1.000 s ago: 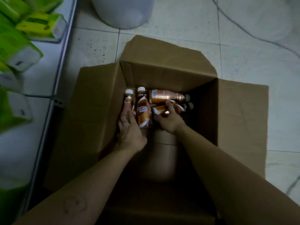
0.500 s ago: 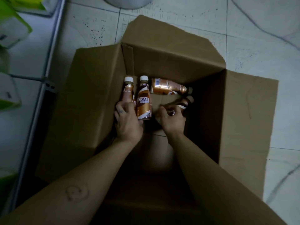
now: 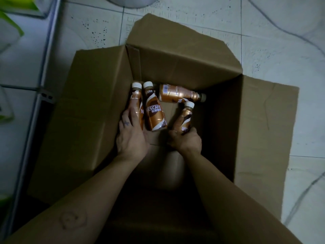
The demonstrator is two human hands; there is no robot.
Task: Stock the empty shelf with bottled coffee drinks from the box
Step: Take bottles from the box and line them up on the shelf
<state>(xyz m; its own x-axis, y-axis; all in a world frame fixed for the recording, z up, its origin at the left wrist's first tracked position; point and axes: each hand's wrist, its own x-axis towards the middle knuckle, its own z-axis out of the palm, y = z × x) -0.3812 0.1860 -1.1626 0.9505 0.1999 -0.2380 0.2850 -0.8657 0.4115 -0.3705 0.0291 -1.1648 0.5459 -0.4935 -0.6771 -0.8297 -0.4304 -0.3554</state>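
box right side free, bottles crowd far-left

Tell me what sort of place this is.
Probably a shop or its stockroom: a cardboard box of coffee bottles sits open on a tiled floor, beside a shelf holding green packs.

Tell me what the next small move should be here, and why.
Probably lift both hands straight up out of the brown cardboard box. The left hand holds the leftmost copper-coloured, white-capped bottle with the NESCAFE-labelled bottle against it; the right hand grips a third bottle by its base. The fourth bottle lies on its side by the far wall and can wait.
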